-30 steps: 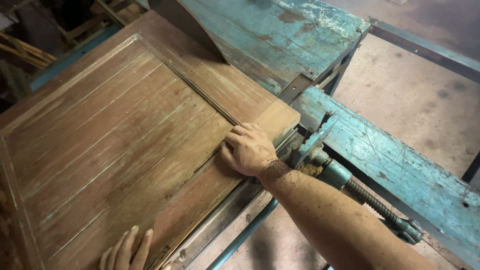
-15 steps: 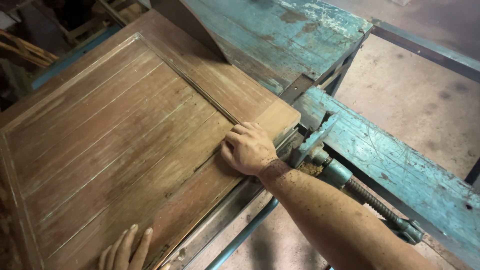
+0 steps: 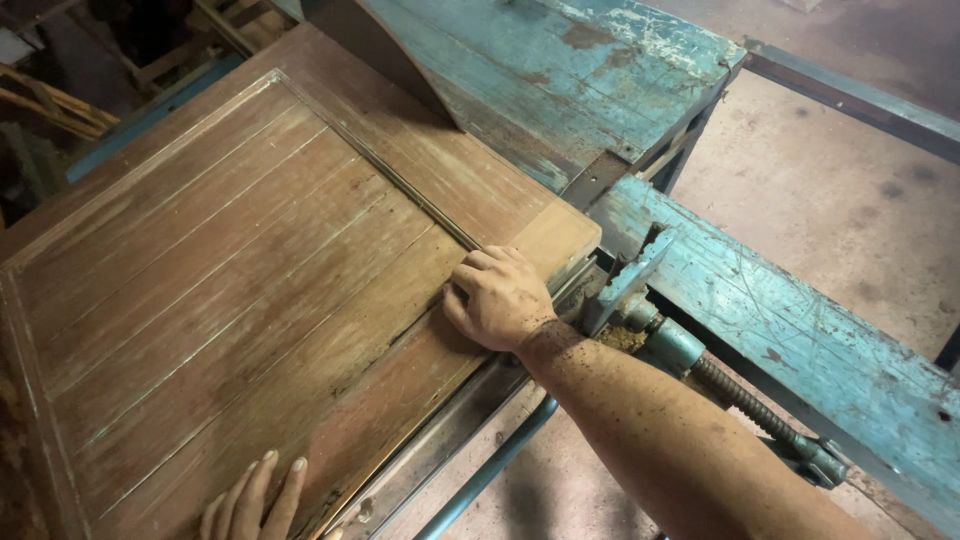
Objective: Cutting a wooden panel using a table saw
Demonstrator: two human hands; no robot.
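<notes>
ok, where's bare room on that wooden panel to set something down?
The middle and far-left boards of the wooden panel lie bare, bordered by its raised frame. The blue bench top beyond is bare too. It is crowded at the near-right corner: right hand, clamp. The left hand rests on the near edge.

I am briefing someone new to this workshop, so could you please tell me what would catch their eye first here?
A large worn wooden panel fills the left and centre, with the right hand pressed flat near its right corner and the left hand on its lower edge. Beside it, at right, stands a chipped turquoise bench with a screw clamp.
</notes>
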